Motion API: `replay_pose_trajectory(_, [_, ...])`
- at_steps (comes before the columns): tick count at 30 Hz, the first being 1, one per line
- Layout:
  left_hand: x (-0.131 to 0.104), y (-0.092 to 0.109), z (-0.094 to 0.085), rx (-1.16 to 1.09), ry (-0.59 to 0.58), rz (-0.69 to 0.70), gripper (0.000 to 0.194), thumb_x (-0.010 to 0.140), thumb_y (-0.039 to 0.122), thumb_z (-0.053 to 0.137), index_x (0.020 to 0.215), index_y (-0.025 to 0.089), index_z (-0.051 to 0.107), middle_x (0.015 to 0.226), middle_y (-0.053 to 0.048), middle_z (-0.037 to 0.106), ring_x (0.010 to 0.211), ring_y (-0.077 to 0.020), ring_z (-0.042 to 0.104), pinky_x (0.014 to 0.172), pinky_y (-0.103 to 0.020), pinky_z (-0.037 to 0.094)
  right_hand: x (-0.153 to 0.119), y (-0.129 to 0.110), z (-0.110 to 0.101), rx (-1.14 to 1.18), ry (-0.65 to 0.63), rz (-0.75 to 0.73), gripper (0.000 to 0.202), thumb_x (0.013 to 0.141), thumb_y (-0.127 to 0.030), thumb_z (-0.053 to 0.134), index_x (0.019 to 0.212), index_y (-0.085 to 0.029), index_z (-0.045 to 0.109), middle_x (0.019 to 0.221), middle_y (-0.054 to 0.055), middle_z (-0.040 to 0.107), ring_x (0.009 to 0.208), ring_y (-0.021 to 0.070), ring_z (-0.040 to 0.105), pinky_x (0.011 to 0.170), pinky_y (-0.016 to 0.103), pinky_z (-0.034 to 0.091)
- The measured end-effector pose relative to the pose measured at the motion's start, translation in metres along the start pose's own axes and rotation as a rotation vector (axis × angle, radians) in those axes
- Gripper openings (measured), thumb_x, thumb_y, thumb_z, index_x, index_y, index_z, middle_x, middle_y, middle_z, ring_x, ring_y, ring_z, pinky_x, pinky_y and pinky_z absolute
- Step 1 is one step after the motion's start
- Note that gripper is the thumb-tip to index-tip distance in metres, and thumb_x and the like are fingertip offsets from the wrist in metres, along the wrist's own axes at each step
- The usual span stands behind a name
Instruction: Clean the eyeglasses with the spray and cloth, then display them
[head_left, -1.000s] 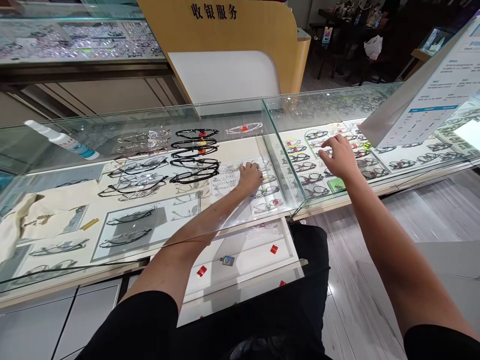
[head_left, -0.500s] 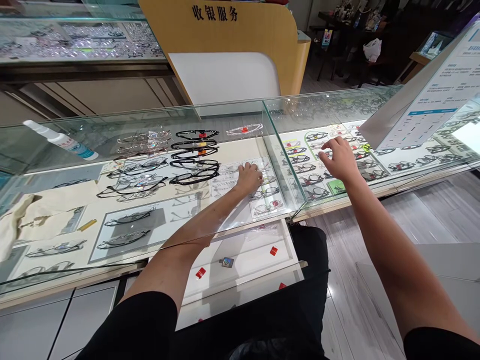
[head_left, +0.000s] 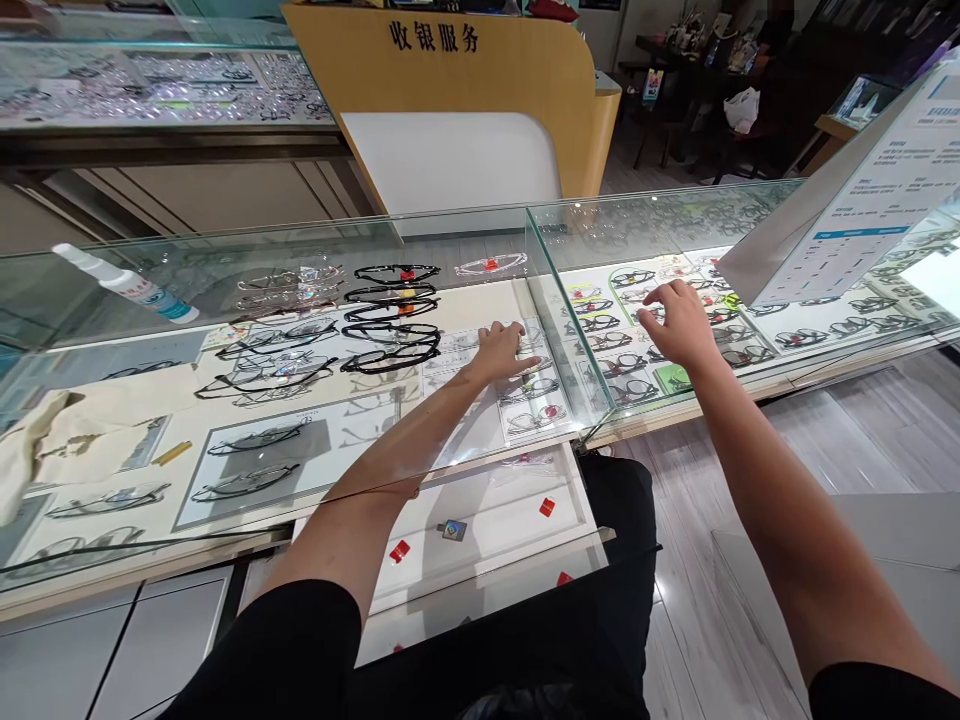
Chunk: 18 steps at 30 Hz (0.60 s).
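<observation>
Yellow cash desk point(head_left: 487, 75) and dark furniture fill the top of the frame; across the middle runs a glass counter point(head_left: 652, 428), its interior lined with rows of spectacles. Near the centre of the frame, the left hand point(head_left: 501, 350) is over a white panel point(head_left: 525, 436), palm down, thumb stretched out to the side and fingers bent; its grasp looks loose, though I cannot tell whether the fingertips touch a frame; clear eyeglasses point(head_left: 535, 416) lie on that panel just below it. Right of centre, the right hand point(head_left: 666, 318) is over the next section, thumb parted from curled fingers in a slack, released pose; whether it meets the glass is unclear; a green card point(head_left: 673, 378) lies just below it.

Left of centre stand black frames point(head_left: 391, 358) in a column, other spectacles beside them; a pale frame point(head_left: 491, 264) with a red tag lies above the left hand; at the far left are a tilted white spray bottle point(head_left: 125, 285) and, lower, a cream cloth point(head_left: 94, 425); bottom centre, an open drawer point(head_left: 487, 570) holds red tags point(head_left: 400, 551) and a grey one; at the upper right leans a printed sign point(head_left: 851, 210).
</observation>
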<state>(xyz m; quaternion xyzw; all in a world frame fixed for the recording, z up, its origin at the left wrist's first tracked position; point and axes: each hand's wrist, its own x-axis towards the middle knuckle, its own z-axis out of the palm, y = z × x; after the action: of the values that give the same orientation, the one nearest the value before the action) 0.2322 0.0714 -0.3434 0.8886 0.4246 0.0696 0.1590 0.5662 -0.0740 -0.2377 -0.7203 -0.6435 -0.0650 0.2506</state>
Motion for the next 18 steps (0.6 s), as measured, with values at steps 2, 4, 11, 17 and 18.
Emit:
replay_pose_trajectory(2, [0.0046,0.0001,0.0025,-0.014,-0.026,0.019,0.066,0.096,0.072,0.067,0.139,0.023,0.056,0.121,-0.017,0.075,0.13,-0.0429,0.053,0.108,-0.053,0.034,0.0,-0.0006,-0.0005,0.004,0.002,0.0,0.022,0.101,-0.043,0.057,0.111,-0.026,0.067,0.124,0.019,0.069,0.122,0.0458,0.062,0.106,0.064,0.052])
replay_pose_trajectory(4, [0.0078,0.0009,0.0059,-0.018,-0.047,0.025,0.067,0.096,0.073,0.065,0.14,0.023,0.056,0.119,-0.017,0.075,0.13,-0.0437,0.053,0.11,-0.054,0.034,0.0,-0.0014,-0.0012,0.009,0.002,0.001,0.022,0.101,-0.042,0.056,0.111,-0.026,0.067,0.123,0.019,0.069,0.122,0.0465,0.062,0.106,0.065,0.052])
replay_pose_trajectory(11, [0.0071,0.0015,0.0102,0.02,-0.067,0.031,0.072,0.099,0.074,0.058,0.144,0.018,0.057,0.122,-0.021,0.075,0.132,-0.0443,0.053,0.112,-0.057,0.032,0.0002,-0.0018,-0.0014,-0.004,-0.003,-0.001,0.023,0.101,-0.042,0.056,0.111,-0.025,0.067,0.124,0.02,0.069,0.123,0.0466,0.063,0.106,0.064,0.052])
replay_pose_trajectory(17, [0.0033,0.0022,0.0099,0.06,-0.057,0.043,0.072,0.1,0.077,0.052,0.142,0.018,0.06,0.129,-0.022,0.074,0.133,-0.0449,0.052,0.112,-0.059,0.032,0.0002,0.0019,0.0013,-0.006,0.014,-0.012,0.022,0.101,-0.043,0.057,0.111,-0.026,0.067,0.123,0.018,0.069,0.121,0.0457,0.063,0.105,0.063,0.052])
replay_pose_trajectory(18, [0.0028,0.003,0.01,0.065,-0.054,0.044,0.072,0.101,0.077,0.051,0.141,0.018,0.06,0.13,-0.023,0.074,0.133,-0.0451,0.052,0.112,-0.059,0.032,0.0003,0.0021,0.0013,-0.006,0.016,-0.013,0.022,0.101,-0.043,0.057,0.111,-0.026,0.067,0.122,0.018,0.069,0.121,0.0457,0.063,0.105,0.063,0.052])
